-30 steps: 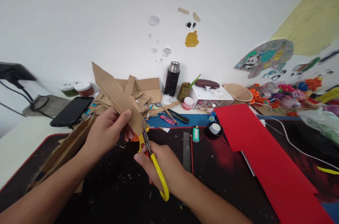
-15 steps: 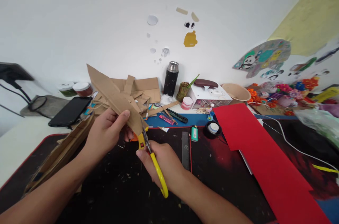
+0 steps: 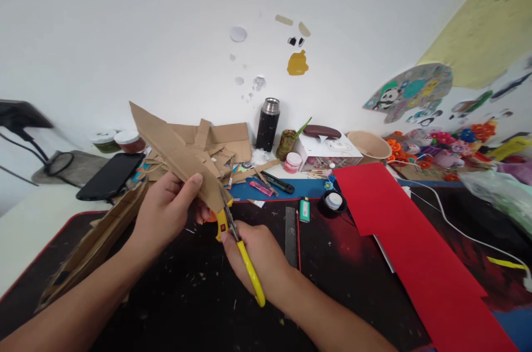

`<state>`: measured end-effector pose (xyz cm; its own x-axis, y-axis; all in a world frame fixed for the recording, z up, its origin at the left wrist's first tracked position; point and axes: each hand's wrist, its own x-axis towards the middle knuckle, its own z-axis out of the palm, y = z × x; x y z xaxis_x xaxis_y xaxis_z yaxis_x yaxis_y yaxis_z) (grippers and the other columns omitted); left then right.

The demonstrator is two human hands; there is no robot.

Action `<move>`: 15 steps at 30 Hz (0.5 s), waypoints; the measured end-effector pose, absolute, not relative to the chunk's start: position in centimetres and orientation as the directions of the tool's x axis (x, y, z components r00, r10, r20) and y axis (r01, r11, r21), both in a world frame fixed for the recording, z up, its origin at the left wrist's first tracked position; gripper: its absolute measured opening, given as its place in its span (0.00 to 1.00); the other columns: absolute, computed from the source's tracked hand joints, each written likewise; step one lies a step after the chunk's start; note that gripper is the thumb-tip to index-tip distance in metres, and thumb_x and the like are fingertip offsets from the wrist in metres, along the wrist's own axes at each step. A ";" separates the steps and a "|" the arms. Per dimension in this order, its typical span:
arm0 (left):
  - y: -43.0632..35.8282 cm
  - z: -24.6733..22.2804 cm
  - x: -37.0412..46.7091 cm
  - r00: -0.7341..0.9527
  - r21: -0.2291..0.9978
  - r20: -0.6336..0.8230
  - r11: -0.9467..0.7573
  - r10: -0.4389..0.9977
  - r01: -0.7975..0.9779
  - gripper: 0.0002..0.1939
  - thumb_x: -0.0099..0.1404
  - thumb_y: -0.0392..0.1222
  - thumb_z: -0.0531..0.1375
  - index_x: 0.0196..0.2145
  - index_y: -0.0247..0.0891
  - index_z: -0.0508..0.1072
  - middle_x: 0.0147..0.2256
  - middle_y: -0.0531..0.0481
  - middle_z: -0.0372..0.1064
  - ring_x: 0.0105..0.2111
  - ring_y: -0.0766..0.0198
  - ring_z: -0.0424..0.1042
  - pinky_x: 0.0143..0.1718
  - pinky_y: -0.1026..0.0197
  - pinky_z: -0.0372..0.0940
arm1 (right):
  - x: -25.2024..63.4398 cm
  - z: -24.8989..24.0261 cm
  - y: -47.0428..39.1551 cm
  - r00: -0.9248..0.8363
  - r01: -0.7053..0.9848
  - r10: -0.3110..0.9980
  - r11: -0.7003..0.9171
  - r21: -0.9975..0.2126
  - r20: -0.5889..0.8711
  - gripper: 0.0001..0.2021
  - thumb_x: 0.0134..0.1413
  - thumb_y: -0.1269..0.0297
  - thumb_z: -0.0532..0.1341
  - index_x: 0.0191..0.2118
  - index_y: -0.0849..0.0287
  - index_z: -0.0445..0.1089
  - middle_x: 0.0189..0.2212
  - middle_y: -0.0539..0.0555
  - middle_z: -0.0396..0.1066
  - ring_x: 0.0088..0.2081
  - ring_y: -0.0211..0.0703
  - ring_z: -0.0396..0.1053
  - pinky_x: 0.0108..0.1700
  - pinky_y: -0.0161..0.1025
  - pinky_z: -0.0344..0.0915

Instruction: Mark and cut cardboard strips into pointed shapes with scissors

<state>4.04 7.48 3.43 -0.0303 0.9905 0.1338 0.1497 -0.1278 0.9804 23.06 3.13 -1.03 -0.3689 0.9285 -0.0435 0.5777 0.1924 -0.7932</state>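
Note:
My left hand (image 3: pixel 166 210) grips a long, pointed piece of brown cardboard (image 3: pixel 172 144), thumb on top and fingers underneath. The piece slants up to the left, its tip in front of the wall. In my right hand (image 3: pixel 257 258) is a pair of scissors (image 3: pixel 251 274) with yellow handles. Their metal blades meet the lower right end of the cardboard; how far the blades are apart is hard to make out. Part of a yellow handle shows just below that end, and a bit of something orange peeks out near my left fingertips.
Cardboard scraps (image 3: pixel 233 141) are piled against the wall beside a black flask (image 3: pixel 268 125). A ruler (image 3: pixel 291 235), a red pencil (image 3: pixel 298 238) and a green glue bottle (image 3: pixel 305 209) lie right of my hands. Red card (image 3: pixel 399 241) covers the right side; a phone (image 3: pixel 110 176) rests left.
The cardboard's upper tip has shifted slightly left. My right thumb has moved a little to the right on the scissors, whose handles seem closer together.

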 end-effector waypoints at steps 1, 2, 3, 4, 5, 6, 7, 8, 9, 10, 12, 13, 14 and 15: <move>7.5 3.4 4.1 -0.030 0.982 0.130 -0.125 0.991 0.141 0.21 0.71 0.63 0.65 0.31 0.43 0.71 0.18 0.51 0.74 0.15 0.60 0.72 0.17 0.61 0.68 | 23.0 -1.0 3.1 -0.369 0.583 0.929 0.197 -0.788 -0.041 0.14 0.75 0.59 0.59 0.40 0.59 0.79 0.28 0.53 0.77 0.28 0.42 0.72 0.33 0.37 0.62; 7.5 3.3 4.1 -0.031 0.984 0.125 -0.119 0.992 0.133 0.21 0.71 0.62 0.64 0.31 0.43 0.71 0.17 0.51 0.74 0.15 0.60 0.72 0.17 0.61 0.68 | 22.9 -1.1 3.1 -0.367 0.590 0.929 0.200 -0.782 -0.040 0.14 0.75 0.59 0.59 0.40 0.60 0.80 0.28 0.53 0.78 0.28 0.42 0.72 0.33 0.36 0.62; 7.5 3.2 4.1 -0.034 0.985 0.119 -0.114 0.992 0.130 0.21 0.71 0.62 0.64 0.31 0.43 0.71 0.18 0.51 0.74 0.15 0.60 0.72 0.17 0.61 0.68 | 22.9 -1.1 3.1 -0.363 0.597 0.931 0.200 -0.777 -0.040 0.14 0.75 0.59 0.59 0.40 0.60 0.79 0.28 0.53 0.77 0.28 0.42 0.71 0.33 0.36 0.62; 7.6 3.1 4.1 -0.038 0.985 0.117 -0.111 0.992 0.132 0.21 0.72 0.62 0.64 0.31 0.43 0.71 0.18 0.51 0.74 0.15 0.60 0.72 0.17 0.62 0.68 | 22.8 -1.2 3.2 -0.355 0.603 0.934 0.195 -0.773 -0.042 0.14 0.75 0.60 0.59 0.40 0.60 0.79 0.27 0.52 0.77 0.27 0.41 0.71 0.32 0.36 0.61; 7.6 3.1 4.1 -0.043 0.984 0.118 -0.111 0.992 0.138 0.21 0.72 0.62 0.64 0.31 0.42 0.71 0.18 0.51 0.74 0.15 0.60 0.73 0.17 0.62 0.68 | 22.7 -1.3 3.2 -0.348 0.605 0.936 0.186 -0.774 -0.047 0.14 0.74 0.60 0.60 0.39 0.59 0.79 0.26 0.52 0.76 0.27 0.40 0.70 0.31 0.36 0.61; 7.6 3.0 4.1 -0.046 0.982 0.122 -0.115 0.991 0.148 0.22 0.72 0.62 0.64 0.31 0.42 0.72 0.18 0.51 0.74 0.15 0.60 0.73 0.17 0.62 0.68 | 22.7 -1.3 3.2 -0.345 0.600 0.937 0.175 -0.780 -0.055 0.13 0.74 0.60 0.60 0.38 0.59 0.78 0.26 0.51 0.75 0.26 0.40 0.70 0.30 0.35 0.60; 7.6 3.0 4.1 -0.048 0.980 0.129 -0.119 0.991 0.158 0.22 0.71 0.63 0.64 0.30 0.42 0.72 0.18 0.51 0.74 0.15 0.60 0.73 0.17 0.62 0.68 | 22.7 -1.4 3.2 -0.346 0.590 0.936 0.165 -0.791 -0.062 0.13 0.74 0.61 0.60 0.37 0.58 0.77 0.25 0.50 0.74 0.25 0.39 0.70 0.30 0.35 0.60; 7.6 3.0 4.1 -0.048 0.978 0.131 -0.121 0.990 0.167 0.23 0.71 0.63 0.64 0.30 0.42 0.72 0.17 0.51 0.74 0.15 0.60 0.73 0.17 0.62 0.68 | 22.8 -1.4 3.2 -0.353 0.574 0.933 0.158 -0.803 -0.068 0.13 0.74 0.61 0.61 0.37 0.58 0.77 0.24 0.50 0.73 0.24 0.39 0.70 0.29 0.35 0.60; 7.6 3.0 4.1 -0.046 0.978 0.129 -0.120 0.991 0.173 0.23 0.71 0.64 0.64 0.30 0.42 0.72 0.17 0.51 0.74 0.15 0.61 0.72 0.17 0.62 0.68 | 22.9 -1.4 3.2 -0.365 0.556 0.928 0.156 -0.816 -0.072 0.12 0.74 0.60 0.61 0.37 0.58 0.77 0.24 0.49 0.73 0.23 0.39 0.70 0.29 0.35 0.61; 7.6 3.1 4.1 -0.043 0.978 0.125 -0.116 0.991 0.175 0.23 0.71 0.64 0.64 0.29 0.42 0.72 0.17 0.51 0.74 0.15 0.61 0.72 0.17 0.62 0.68 | 23.1 -1.4 3.2 -0.381 0.539 0.922 0.157 -0.828 -0.073 0.12 0.75 0.59 0.61 0.38 0.57 0.77 0.24 0.49 0.73 0.23 0.39 0.71 0.29 0.34 0.62; 7.5 3.2 4.1 -0.035 0.979 0.124 -0.116 0.992 0.166 0.23 0.70 0.64 0.65 0.29 0.42 0.72 0.17 0.52 0.74 0.15 0.61 0.72 0.17 0.62 0.68 | 23.4 -1.3 3.2 -0.408 0.510 0.910 0.166 -0.844 -0.067 0.12 0.75 0.57 0.62 0.41 0.57 0.77 0.25 0.49 0.75 0.23 0.39 0.73 0.30 0.34 0.64; 7.4 3.3 4.1 -0.031 0.980 0.128 -0.122 0.991 0.156 0.23 0.70 0.64 0.65 0.30 0.42 0.72 0.17 0.52 0.74 0.15 0.61 0.72 0.17 0.62 0.68 | 23.5 -1.2 3.2 -0.419 0.498 0.906 0.175 -0.849 -0.058 0.12 0.74 0.55 0.63 0.41 0.57 0.77 0.26 0.49 0.76 0.24 0.40 0.75 0.31 0.34 0.66; 7.4 3.5 4.1 -0.026 0.981 0.134 -0.129 0.991 0.146 0.23 0.70 0.64 0.65 0.30 0.42 0.72 0.17 0.52 0.74 0.15 0.61 0.73 0.16 0.63 0.68 | 23.7 -1.2 3.2 -0.426 0.488 0.903 0.184 -0.853 -0.048 0.12 0.73 0.54 0.64 0.41 0.57 0.77 0.27 0.50 0.78 0.26 0.41 0.76 0.32 0.35 0.67; 7.3 3.6 4.1 -0.024 0.981 0.140 -0.136 0.990 0.138 0.24 0.70 0.65 0.66 0.31 0.42 0.72 0.18 0.52 0.74 0.15 0.61 0.73 0.16 0.63 0.68 | 23.7 -1.1 3.2 -0.429 0.479 0.902 0.188 -0.858 -0.041 0.12 0.72 0.54 0.65 0.41 0.57 0.77 0.28 0.51 0.79 0.27 0.42 0.77 0.34 0.35 0.69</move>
